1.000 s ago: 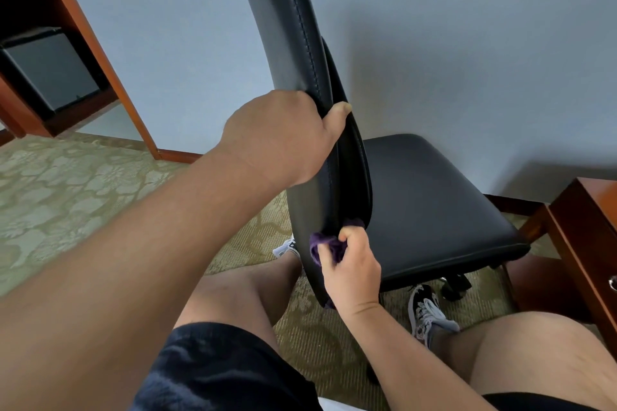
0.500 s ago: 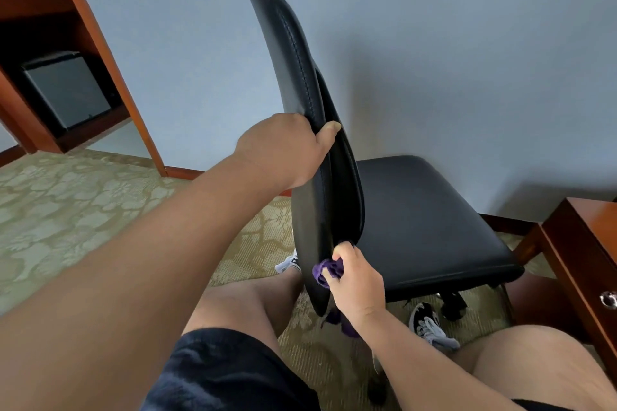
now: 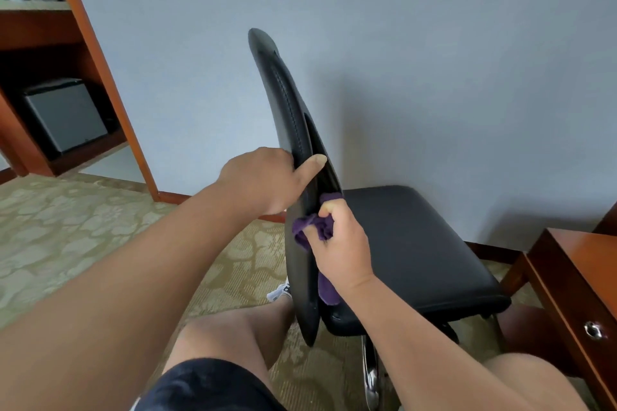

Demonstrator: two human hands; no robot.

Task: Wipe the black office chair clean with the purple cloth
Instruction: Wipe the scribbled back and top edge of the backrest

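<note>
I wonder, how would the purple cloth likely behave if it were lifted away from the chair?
Probably floppy: the cloth bunches in the right hand and a tail droops below it. Likely light, since a few fingers hold it. It wraps the backrest edge, so it should conform rather than resist.

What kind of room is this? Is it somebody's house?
Probably a hotel room, though I can't be sure. There's a patterned carpet, a wooden shelf unit holding a small black box like a mini-fridge, and a matching wooden drawer beside the office chair.
</note>
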